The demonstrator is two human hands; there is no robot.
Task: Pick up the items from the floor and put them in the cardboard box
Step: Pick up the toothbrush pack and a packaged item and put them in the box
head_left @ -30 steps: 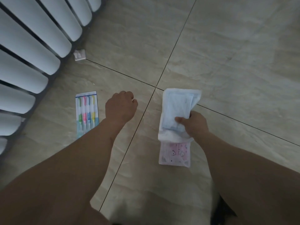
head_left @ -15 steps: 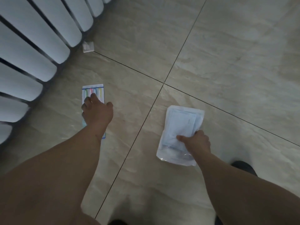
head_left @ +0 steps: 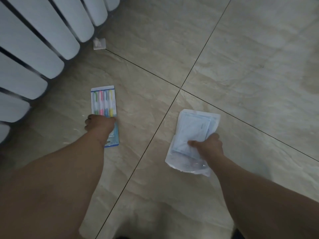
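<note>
On the beige tiled floor (head_left: 241, 49), at nine o'clock, the left hand (head_left: 100, 124) grips a flat blue-edged toothbrush pack (head_left: 104, 102); at three o'clock the right hand (head_left: 208, 145) clutches soft white plastic packets (head_left: 193, 128).

Two bare forearms — no sleeves, left hand (head_left: 100, 124), right hand (head_left: 208, 145).

The toothbrush pack (head_left: 104, 107) lies on the floor (head_left: 224, 57) at the left, near the radiator (head_left: 34, 49), with the left hand (head_left: 100, 125) on its middle. To the right, across a tile joint, the right hand (head_left: 208, 145) holds a plastic packet (head_left: 193, 135). A small wrapper (head_left: 99, 44) lies behind, beside the radiator.
</note>
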